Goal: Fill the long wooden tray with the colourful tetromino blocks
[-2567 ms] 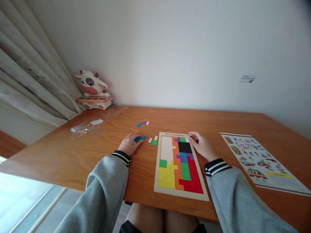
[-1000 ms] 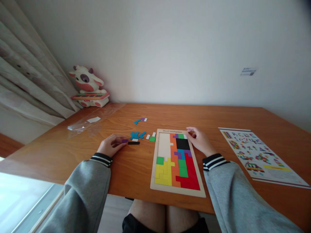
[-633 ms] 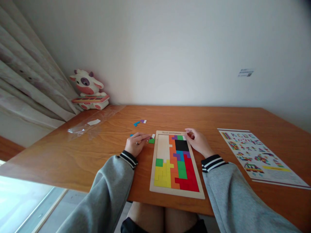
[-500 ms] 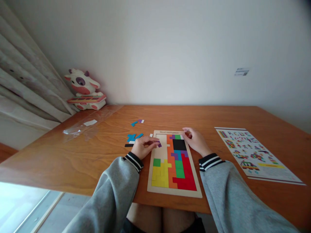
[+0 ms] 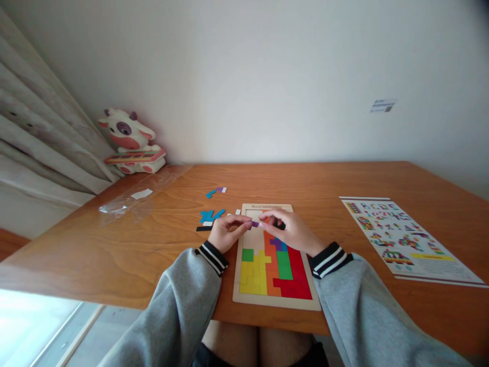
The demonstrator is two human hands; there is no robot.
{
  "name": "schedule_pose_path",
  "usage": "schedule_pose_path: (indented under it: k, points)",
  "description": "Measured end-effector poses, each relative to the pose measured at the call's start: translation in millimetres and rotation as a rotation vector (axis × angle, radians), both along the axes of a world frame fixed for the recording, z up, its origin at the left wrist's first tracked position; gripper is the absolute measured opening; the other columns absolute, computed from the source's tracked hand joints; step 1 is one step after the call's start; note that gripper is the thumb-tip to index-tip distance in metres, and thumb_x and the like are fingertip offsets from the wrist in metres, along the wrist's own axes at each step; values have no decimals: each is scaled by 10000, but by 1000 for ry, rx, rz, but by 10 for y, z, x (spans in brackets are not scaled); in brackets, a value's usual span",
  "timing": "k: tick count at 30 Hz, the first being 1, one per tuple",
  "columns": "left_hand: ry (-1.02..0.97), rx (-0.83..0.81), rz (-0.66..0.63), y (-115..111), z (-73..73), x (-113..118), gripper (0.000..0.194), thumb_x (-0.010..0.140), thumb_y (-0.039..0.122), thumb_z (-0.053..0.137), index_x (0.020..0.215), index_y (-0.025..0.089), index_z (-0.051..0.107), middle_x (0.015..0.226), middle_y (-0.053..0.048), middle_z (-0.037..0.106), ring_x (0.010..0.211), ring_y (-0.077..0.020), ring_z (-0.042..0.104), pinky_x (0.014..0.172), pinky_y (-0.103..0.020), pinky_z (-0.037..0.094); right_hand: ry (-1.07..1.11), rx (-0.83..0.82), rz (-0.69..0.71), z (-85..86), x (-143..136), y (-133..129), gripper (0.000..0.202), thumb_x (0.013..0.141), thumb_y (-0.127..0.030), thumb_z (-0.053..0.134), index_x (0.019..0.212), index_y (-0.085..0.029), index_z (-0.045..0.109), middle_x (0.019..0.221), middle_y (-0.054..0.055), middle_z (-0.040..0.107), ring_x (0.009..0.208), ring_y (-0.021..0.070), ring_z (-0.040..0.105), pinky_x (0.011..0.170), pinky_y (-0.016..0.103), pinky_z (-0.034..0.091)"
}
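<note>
A wooden puzzle board lies on the table in front of me, partly filled with yellow, green, orange, red, purple and black pieces. My left hand pinches a small purple piece over the board's upper left, bare part. My right hand has its fingertips at the same purple piece from the right, and it covers the board's upper middle. Loose blue pieces, a black piece and small white pieces lie on the table just left of the board.
A printed pattern sheet lies at the right. Farther back lie a blue and purple piece pair, a clear plastic bag, and a cow toy by the curtain. The wall stands close behind the table.
My left hand went out to the loose pieces, took a purple piece and carried it over the board. My right hand has left the board's top right edge and met it at the piece.
</note>
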State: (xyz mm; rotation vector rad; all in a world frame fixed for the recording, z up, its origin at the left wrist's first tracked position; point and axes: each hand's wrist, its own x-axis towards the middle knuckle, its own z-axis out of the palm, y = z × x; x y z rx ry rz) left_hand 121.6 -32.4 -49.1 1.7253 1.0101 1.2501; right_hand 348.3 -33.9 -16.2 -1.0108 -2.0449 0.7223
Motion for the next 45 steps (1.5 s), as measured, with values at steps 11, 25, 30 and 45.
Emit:
schedule_pose_path:
  k: [11,25,30,45]
  points:
    - [116,-60,-158,-82,10,10,339,847,477,662,859,140,699,783,-99,736,677,-171,684,627,-282,567,58,-181,73,-77,-79,-68,285,894,-459,615,963,-204,722,848,31,731,711,146,628,631,258,482]
    - [559,355,-195,-71,88,-136,123,795,220,605,875,197,695,718,-40,645,696,-176,588,659,-292,478,-224,-50,98,-95,-97,-114,196,888,-363,641,888,-202,754,740,26,696,632,141,582,609,265,440]
    - [549,363,-205,-70,92,-145,115,796,219,613,872,187,694,720,-41,633,674,-167,571,630,-278,465,-246,5,180,-148,-80,-101,166,893,-338,652,909,-211,757,836,44,691,770,169,617,728,293,483]
    - [758,541,228,132,108,-628,174,870,252,548,956,183,682,907,-73,707,836,-212,625,817,-370,503,-85,107,56,-137,-26,-58,154,944,-275,556,918,-194,685,880,50,660,732,150,592,695,302,494]
